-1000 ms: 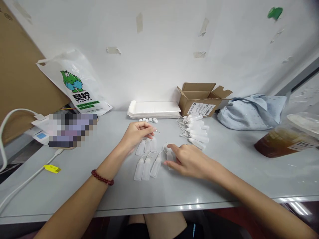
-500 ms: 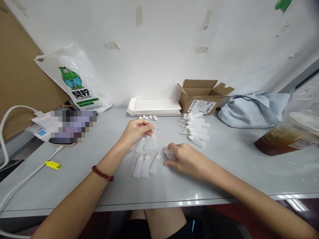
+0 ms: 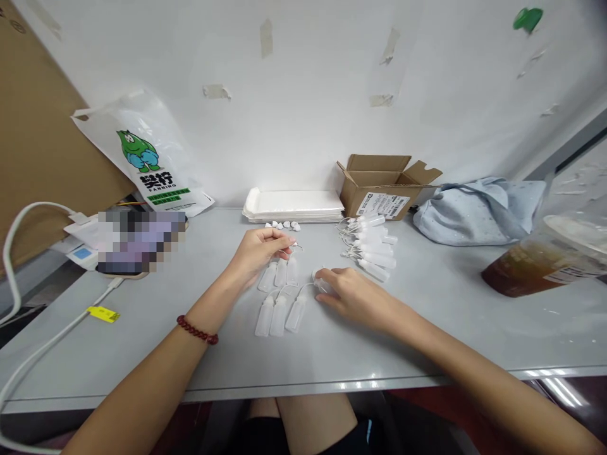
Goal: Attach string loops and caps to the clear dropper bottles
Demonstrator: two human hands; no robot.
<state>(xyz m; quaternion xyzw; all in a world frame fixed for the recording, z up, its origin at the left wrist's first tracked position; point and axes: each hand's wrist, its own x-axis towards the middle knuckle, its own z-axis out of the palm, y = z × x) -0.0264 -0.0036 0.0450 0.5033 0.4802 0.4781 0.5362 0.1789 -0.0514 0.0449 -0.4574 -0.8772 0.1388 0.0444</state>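
My left hand (image 3: 266,248) is closed in a pinch at the table's middle, around a small white piece (image 3: 294,244) with a thin strand; its exact kind is unclear. Just below it lie several small translucent squeeze bottles (image 3: 281,273), partly under the fingers. Nearer me is a row of three more squeeze bottles (image 3: 277,316) with thin white straps curling from their necks. To the right, my right hand (image 3: 349,292) has its thumb and fingers closed around another squeeze bottle (image 3: 326,287), mostly hidden by the hand.
Several white caps (image 3: 282,225) lie before a white tray stack (image 3: 294,201). A heap of squeeze bottles (image 3: 372,246) lies by an open carton (image 3: 379,196). Right are a blue cloth bag (image 3: 478,212) and a drink cup (image 3: 521,268); left, a cabled phone (image 3: 142,243) and a plastic bag (image 3: 147,158).
My right hand has shifted slightly up and its fingers have moved on the squeeze bottle. The left hand keeps its pinch in place. The camera view has shifted a little.
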